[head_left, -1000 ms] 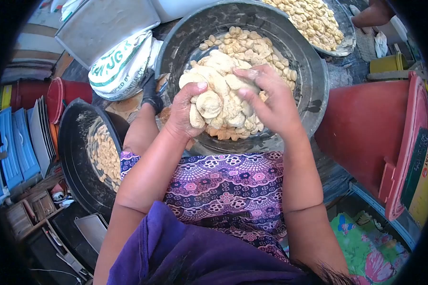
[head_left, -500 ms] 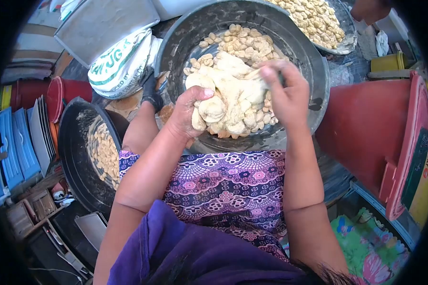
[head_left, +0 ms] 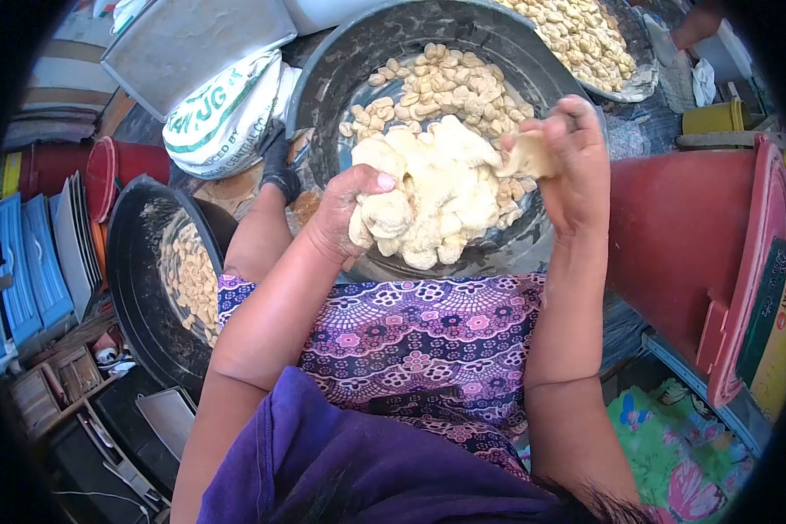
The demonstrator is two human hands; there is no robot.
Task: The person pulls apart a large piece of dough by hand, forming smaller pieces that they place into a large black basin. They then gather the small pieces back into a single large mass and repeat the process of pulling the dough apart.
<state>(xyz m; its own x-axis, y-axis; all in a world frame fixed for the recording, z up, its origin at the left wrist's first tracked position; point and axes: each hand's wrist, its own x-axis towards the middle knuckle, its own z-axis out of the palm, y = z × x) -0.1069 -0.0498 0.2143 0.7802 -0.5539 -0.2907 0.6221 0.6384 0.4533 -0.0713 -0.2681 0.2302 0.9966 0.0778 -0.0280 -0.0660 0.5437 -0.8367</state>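
Observation:
A large pale mass of dough (head_left: 437,188) hangs over the round black basin (head_left: 310,113). My left hand (head_left: 345,205) grips its left side, thumb on top and fingers wrapped round the edge. On the right, my right hand (head_left: 572,166) pinches a stretched flap of dough (head_left: 531,155) pulled out from the mass. Many small flattened dough pieces (head_left: 445,79) lie in the basin behind and beside the mass.
A second black basin (head_left: 131,262) with small pieces stands at the left. Another full tray (head_left: 585,44) is at the upper right, near another person's arm (head_left: 697,24). A white sack (head_left: 227,122) and a large red container (head_left: 681,253) flank the basin.
My right hand has moved right and opened out somewhat, drawing the dough flap away from the mass. The mass has shifted slightly lower, uncovering more small pieces behind it.

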